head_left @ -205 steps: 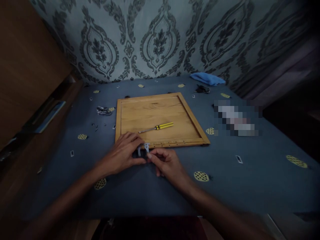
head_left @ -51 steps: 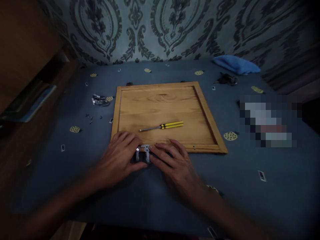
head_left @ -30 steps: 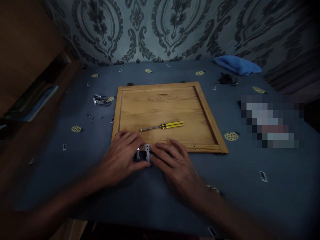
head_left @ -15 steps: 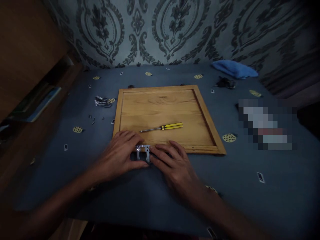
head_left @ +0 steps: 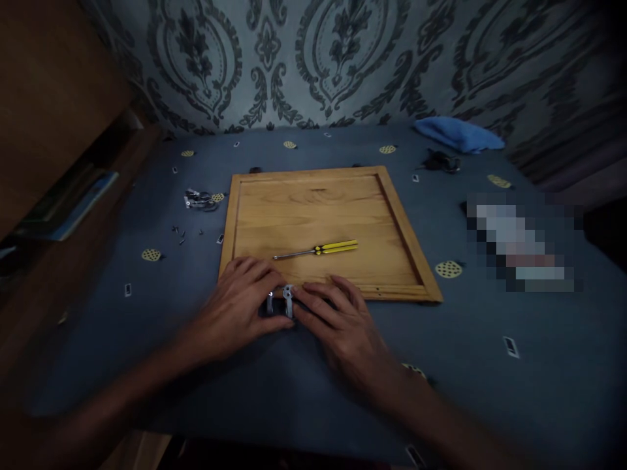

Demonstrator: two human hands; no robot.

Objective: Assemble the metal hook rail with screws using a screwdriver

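A silvery metal hinge [head_left: 288, 301] sits at the near edge of a framed wooden panel [head_left: 313, 209]. My left hand [head_left: 245, 294] grips it from the left, with its fingers over the panel's frame and the thumb below the hinge, hiding part of it. From the right, my right hand [head_left: 340, 313] presses its fingertips against the hinge's side, the other fingers resting on the frame. A screwdriver [head_left: 337, 247] with a yellow-and-black handle lies on the panel just beyond my hands, its tip pointing left.
Left of the panel lie another metal hinge [head_left: 200, 200] and several small screws [head_left: 182, 239]. A blue cloth [head_left: 459, 134] and a dark object [head_left: 441, 160] are at the back right. A blurred-out item [head_left: 519, 245] lies right, and a wooden cabinet [head_left: 59, 98] stands left.
My left fingers have shifted slightly right over the hinge and now cover more of its top. The right hand stays in place, and the screwdriver lies as before.
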